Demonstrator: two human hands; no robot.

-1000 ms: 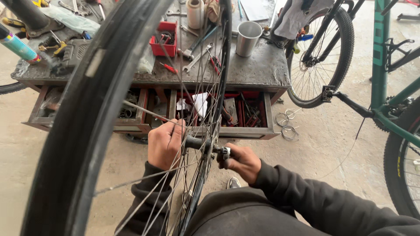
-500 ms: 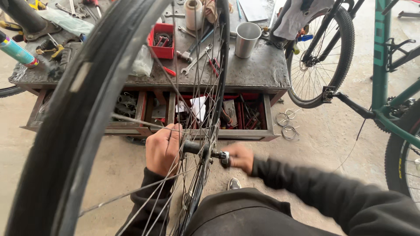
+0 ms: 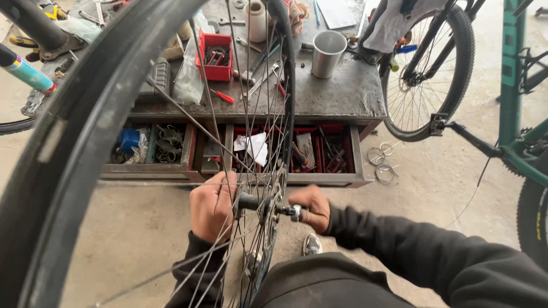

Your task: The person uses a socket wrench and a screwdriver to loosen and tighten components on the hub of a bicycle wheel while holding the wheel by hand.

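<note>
- Left hand (image 3: 212, 206) grips one end of the black spoked bicycle wheel's (image 3: 171, 142) metal hub axle (image 3: 251, 202).
- Right hand (image 3: 311, 207) pinches the silver axle nut (image 3: 295, 212); nut not yet off, wheel upright between both.

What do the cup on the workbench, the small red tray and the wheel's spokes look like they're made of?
The cup looks like bare metal, probably steel or aluminium: dull silver sheen, thin rim. The red tray seems to be moulded plastic: uniform matte colour, thick walls, though painted metal is possible. The spokes look like steel wire: thin, straight, grey and glinting.
</note>
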